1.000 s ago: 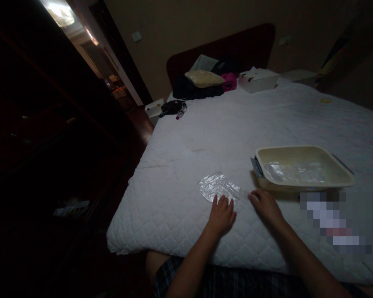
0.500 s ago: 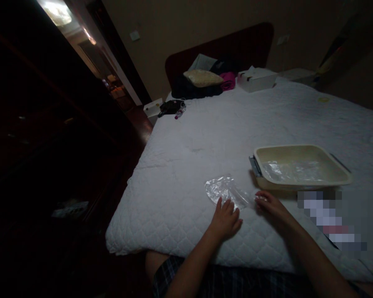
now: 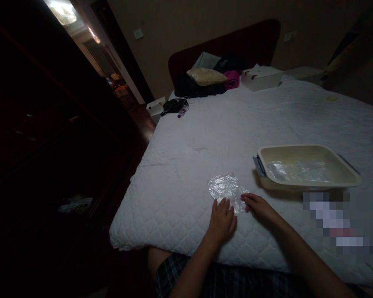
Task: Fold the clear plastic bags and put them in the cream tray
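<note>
A clear, crinkled plastic bag (image 3: 226, 187) lies flat on the white quilted bedding near the bed's front edge. My left hand (image 3: 222, 217) rests on its near side, fingers stretched out and pressing down on it. At the bag's right edge, my right hand (image 3: 255, 205) pinches the plastic between thumb and fingers. To the right stands a cream basin (image 3: 309, 184) with grey handles, and more clear plastic (image 3: 311, 170) lies inside it.
A blurred-out flat item (image 3: 335, 223) lies in front of the basin. At the bed's far end are a pillow (image 3: 207, 77), a pink roll (image 3: 231, 79) and a white box (image 3: 262, 78). A small bottle (image 3: 183, 110) and a dark bag (image 3: 174, 105) lie at the far left.
My right hand has moved left with the bag's right end, so the bag now looks shorter and more compact. My left hand stays on the bag. The view has shifted slightly.
</note>
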Tool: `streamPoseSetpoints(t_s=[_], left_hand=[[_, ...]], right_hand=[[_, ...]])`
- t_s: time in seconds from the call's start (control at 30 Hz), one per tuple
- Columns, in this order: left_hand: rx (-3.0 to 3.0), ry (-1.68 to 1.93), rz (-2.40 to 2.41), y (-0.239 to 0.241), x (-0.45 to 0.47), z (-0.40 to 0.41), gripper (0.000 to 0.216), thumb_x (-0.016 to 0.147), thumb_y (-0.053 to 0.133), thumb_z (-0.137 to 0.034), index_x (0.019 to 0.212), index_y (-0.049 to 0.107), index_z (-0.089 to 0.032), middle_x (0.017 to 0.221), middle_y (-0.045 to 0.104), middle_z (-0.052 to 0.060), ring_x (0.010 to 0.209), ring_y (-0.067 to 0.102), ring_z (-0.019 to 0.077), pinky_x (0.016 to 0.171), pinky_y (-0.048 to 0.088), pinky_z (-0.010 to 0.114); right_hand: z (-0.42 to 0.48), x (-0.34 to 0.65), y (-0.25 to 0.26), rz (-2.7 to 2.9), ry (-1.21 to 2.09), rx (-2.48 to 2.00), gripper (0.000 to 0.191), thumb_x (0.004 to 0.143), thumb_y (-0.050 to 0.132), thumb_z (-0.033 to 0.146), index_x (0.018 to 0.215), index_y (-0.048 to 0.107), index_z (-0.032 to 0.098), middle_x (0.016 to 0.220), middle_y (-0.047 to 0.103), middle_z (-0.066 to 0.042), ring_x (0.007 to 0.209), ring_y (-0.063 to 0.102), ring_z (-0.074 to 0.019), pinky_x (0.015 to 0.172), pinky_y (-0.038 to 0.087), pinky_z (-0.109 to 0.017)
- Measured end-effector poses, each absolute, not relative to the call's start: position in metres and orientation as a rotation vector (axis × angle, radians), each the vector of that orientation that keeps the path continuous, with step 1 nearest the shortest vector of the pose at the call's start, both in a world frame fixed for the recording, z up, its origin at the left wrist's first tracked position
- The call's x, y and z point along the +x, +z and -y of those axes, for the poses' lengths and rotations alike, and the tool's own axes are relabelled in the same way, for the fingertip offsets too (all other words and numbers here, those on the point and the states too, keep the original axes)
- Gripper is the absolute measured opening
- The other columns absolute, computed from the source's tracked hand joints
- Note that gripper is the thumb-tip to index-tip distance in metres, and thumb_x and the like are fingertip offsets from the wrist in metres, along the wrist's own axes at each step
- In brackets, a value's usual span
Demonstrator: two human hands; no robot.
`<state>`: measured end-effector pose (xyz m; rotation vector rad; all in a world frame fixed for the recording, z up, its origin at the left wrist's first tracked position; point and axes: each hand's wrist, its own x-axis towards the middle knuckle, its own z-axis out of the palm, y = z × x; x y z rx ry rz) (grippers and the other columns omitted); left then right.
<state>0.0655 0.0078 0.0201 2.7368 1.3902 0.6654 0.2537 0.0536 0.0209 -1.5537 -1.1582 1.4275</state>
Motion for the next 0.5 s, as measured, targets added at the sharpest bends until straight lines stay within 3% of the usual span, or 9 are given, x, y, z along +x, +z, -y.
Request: streamPoseSetpoints(t_s=[0.13,0.23,0.33,0.43,0.5], left_hand=[[2.6,0.791,-1.55,0.022,0.055,-0.007,0.026,0.082,0.044,-0.022,0.105,0.054,-0.016,0.119,0.051,0.013,0.115,0.043,0.0262,0.096,0.034,0.049],[2.346,0.911,-1.697,0.026,0.046,-0.012,0.023,0.082,0.043,-0.019,0.102,0.056,-0.016,0.109,0.054,0.012,0.102,0.051,0.0223,0.086,0.044,0.039],[1.905,1.008,-1.793,0.029,0.036,-0.025,0.023,0.083,0.041,-0.019,0.099,0.058,-0.017,0.099,0.057,0.01,0.092,0.054,0.019,0.082,0.045,0.034],[1.41,0.992,-1.779,0.026,0.027,-0.044,0.019,0.077,0.048,-0.02,0.091,0.061,-0.015,0.091,0.061,0.008,0.087,0.056,0.0184,0.078,0.045,0.031],[1.256,0.94,-1.738,0.02,0.024,-0.058,0.016,0.072,0.051,-0.019,0.083,0.062,-0.013,0.078,0.063,0.006,0.075,0.059,0.0168,0.067,0.047,0.027]], right_hand=[[-0.053,0.252,0.018,1.234,1.29,-1.533,0.03,0.064,0.058,0.038,0.084,0.063,0.016,0.071,0.067,-0.004,0.049,0.056,-0.0137,0.052,0.046,-0.028],[-0.052,0.255,0.024,1.246,1.242,-1.55,0.03,0.068,0.056,0.037,0.088,0.062,0.015,0.072,0.066,-0.004,0.051,0.057,-0.014,0.051,0.045,-0.027],[-0.058,0.263,0.031,1.313,1.156,-1.578,0.032,0.071,0.053,0.039,0.092,0.061,0.016,0.074,0.066,-0.005,0.057,0.058,-0.0163,0.052,0.046,-0.028],[-0.075,0.272,0.031,1.434,0.911,-1.586,0.028,0.071,0.053,0.036,0.09,0.063,0.017,0.088,0.066,-0.008,0.075,0.06,-0.0206,0.07,0.047,-0.034],[-0.09,0.276,0.027,1.471,0.816,-1.592,0.025,0.07,0.053,0.033,0.086,0.065,0.017,0.092,0.066,-0.01,0.088,0.058,-0.0234,0.083,0.042,-0.038]])
